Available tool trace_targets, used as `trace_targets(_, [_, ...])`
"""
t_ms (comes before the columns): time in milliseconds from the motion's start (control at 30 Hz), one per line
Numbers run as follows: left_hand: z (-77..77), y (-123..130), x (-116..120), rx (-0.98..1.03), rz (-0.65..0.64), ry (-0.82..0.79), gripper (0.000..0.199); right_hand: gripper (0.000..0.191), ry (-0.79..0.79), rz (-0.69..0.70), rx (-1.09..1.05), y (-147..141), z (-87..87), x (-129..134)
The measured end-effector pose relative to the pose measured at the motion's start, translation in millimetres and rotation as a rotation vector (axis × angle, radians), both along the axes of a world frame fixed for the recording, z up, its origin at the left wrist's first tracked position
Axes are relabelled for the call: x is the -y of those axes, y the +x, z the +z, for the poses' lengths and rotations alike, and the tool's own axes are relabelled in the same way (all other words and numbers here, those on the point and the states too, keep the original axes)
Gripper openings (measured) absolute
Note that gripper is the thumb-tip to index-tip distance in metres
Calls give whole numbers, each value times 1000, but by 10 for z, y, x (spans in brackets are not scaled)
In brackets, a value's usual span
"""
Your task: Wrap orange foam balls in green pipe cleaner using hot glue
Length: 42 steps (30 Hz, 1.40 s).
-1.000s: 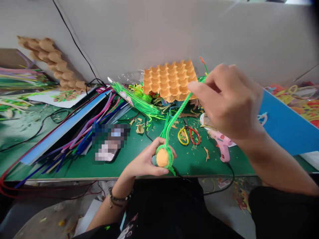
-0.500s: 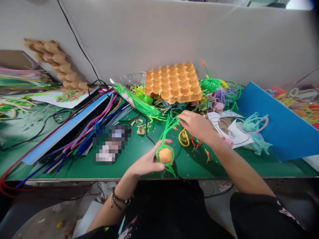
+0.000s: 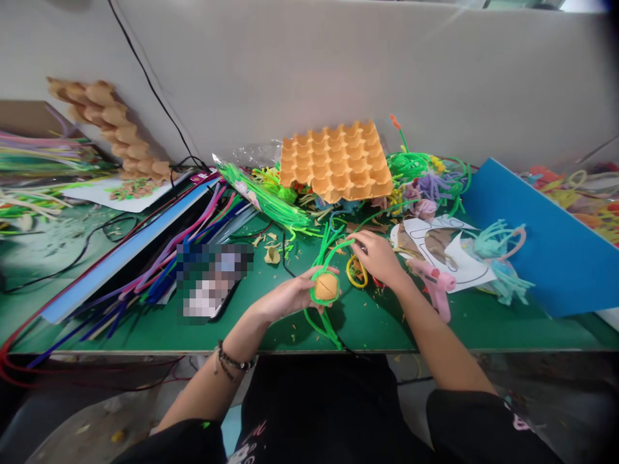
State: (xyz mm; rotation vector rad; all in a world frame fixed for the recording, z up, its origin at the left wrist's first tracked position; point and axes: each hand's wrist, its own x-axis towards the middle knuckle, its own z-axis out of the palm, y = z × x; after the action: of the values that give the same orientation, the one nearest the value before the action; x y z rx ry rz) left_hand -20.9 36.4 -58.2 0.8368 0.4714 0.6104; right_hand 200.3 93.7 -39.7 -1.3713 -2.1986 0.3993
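My left hand point(image 3: 293, 295) holds a round tan piece, perhaps an egg-carton cup point(image 3: 326, 287), with a fuzzy green pipe cleaner ringing its edge. Several green pipe cleaners point(image 3: 325, 327) stick out from it, some upward and some down toward the table edge. My right hand point(image 3: 374, 256) pinches the tip of one green pipe cleaner point(image 3: 339, 248) that bends up and right from the ringed piece. Just below the right hand lies a yellow pipe cleaner loop point(image 3: 356, 272), with a bit of red beside it partly hidden by the hand.
A pink glue gun point(image 3: 439, 287) lies by a cut white paper sheet point(image 3: 471, 267). Behind stands a tan egg tray point(image 3: 336, 161) over piled pipe cleaners. To the left are a phone point(image 3: 217, 283) and colored pipe cleaners point(image 3: 193, 238); a blue board point(image 3: 536, 238) leans at right.
The left hand has risen slightly and shifted right with the ringed piece. My right hand has moved a little right and down, drawing the pipe cleaner into a bend. The glue gun is now uncovered.
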Motion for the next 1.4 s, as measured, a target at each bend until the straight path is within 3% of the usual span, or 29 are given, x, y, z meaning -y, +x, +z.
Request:
trace_targets(233, [118,-12,-424,85,32,78,44,26,-34,-58,-308,29,-326,-148])
trace_targets(367, [160,-61,-578,270,253,41,42,23,-55,-149,-531,69,-410,-191])
trace_targets(433, [137,-93,-590,285,355,22,42,31,-89,-166,-634,90,-416,-194])
trace_targets(533, [92,-133,-566,263,410,13,44,47,-183,-135,-755,104,-381,-168])
trace_targets(733, [-34,-67,-591,262,402,53,42,51,-407,30,-900,74,-322,-71])
trace_targets(900, [-221,129,-612,206,314,28,63,62,-654,89,-1067,44,-312,-38])
trace_targets(1167, [-261,201,-540,254,342,89,84,68,-707,0,-1078,19,-176,-14])
trace_targets(1300, [-325,202,-560,215,302,102,80,65,-739,31,-1076,2,-188,10])
trace_targets(1400, [-350,206,-588,197,355,84,71,59,-735,65,-1084,5,-217,16])
